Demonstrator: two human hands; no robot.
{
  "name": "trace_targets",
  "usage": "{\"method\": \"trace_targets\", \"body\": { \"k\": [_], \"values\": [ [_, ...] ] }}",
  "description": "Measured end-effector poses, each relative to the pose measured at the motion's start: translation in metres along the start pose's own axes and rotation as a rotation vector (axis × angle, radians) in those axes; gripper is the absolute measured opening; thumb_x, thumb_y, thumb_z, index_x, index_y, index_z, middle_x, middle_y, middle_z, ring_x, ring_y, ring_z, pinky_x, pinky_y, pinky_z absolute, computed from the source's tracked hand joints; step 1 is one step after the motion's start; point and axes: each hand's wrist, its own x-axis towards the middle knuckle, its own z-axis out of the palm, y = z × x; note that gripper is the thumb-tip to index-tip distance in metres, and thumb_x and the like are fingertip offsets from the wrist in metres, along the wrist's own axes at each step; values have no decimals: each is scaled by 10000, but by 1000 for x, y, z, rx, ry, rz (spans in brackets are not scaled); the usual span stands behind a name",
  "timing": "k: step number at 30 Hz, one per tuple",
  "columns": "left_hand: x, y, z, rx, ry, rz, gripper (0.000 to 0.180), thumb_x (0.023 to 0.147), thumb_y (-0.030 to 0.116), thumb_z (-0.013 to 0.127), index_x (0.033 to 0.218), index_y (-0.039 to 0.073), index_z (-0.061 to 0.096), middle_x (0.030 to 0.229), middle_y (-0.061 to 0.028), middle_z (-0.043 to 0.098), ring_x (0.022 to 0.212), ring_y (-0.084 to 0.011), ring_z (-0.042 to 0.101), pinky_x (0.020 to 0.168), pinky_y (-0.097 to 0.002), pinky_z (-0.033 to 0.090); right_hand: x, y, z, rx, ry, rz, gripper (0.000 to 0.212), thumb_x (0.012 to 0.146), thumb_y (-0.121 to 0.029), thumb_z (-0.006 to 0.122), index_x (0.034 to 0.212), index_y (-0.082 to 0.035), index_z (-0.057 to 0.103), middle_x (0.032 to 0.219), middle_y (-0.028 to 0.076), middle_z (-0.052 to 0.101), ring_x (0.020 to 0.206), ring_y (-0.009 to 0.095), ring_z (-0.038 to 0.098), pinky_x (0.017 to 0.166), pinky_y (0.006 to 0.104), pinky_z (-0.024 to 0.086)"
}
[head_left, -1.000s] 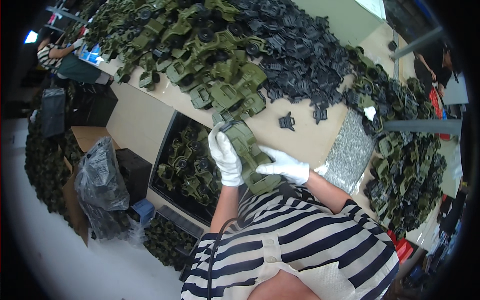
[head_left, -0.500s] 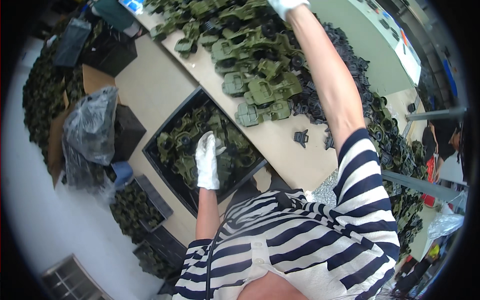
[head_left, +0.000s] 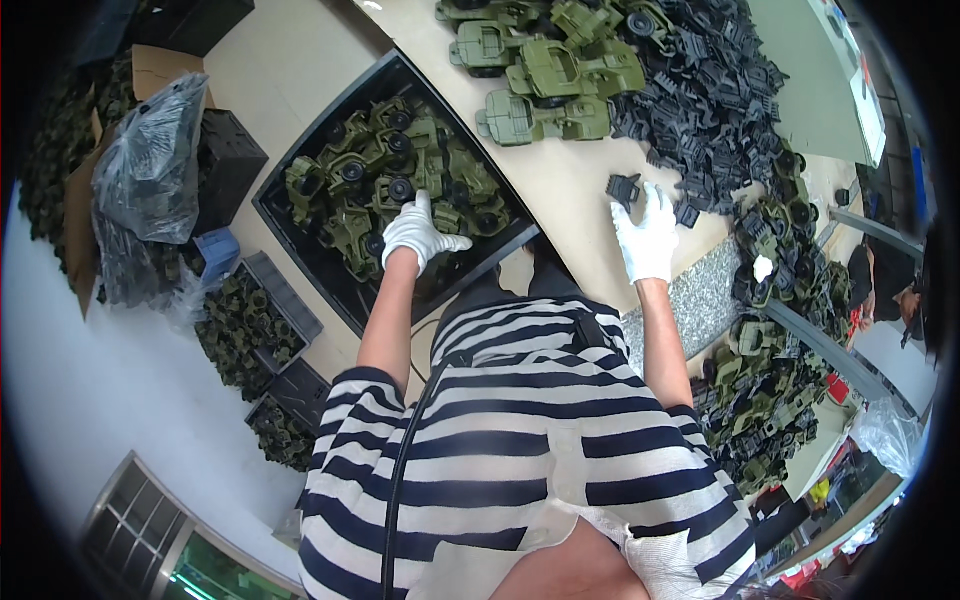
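My left hand [head_left: 423,238], in a white glove, is over the black bin [head_left: 290,172] at the left of the table. Its thumb and fingers are spread, with the fingertips by a black wheel of an olive-green toy jeep [head_left: 400,160]. Several such jeeps with wheels lie heaped in that bin. Also gloved, my right hand [head_left: 648,235] hovers at the table's near edge, fingers apart. Just beyond its thumb sits a single small black plastic part [head_left: 623,187]; whether they touch I cannot tell. Nothing shows in either hand.
Green jeep bodies [head_left: 545,117] stand on the table [head_left: 560,180] beside a large pile of black parts [head_left: 715,100]. More green toys [head_left: 760,400] are heaped at the right, near a metal rail [head_left: 835,350]. A plastic-wrapped carton [head_left: 150,160] and bins stand at the left.
My right hand has come back from the far end of the table to its near edge. The left hand stays over the bin, its fingers now more spread. The view has shifted.
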Motion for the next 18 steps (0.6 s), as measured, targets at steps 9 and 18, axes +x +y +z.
{"method": "trace_targets", "body": {
  "k": [9, 18],
  "values": [
    [-43, -31, 10, -701, 289, 105, 593, 615, 70, 854, 1134, 27, 569, 1029, -139, 638, 941, -278, 636, 878, -330, 506, -14, -40, -15, 702, -339, 77, 451, 904, -291, 658, 1274, -46, 581, 1216, 167, 617, 1102, 285, 608, 883, 382, 519],
    [-122, 28, -48, -497, 561, 1105, 316, 590, -27, 712, 888, 77, 711, 944, -127, 711, 946, -340, 678, 925, -446, 498, -5, -110, -5, 2009, -1631, 611, 611, 982, -590, 443, 1404, -149, 414, 1308, 72, 542, 985, 191, 609, 763, 385, 541]
  ]
}}
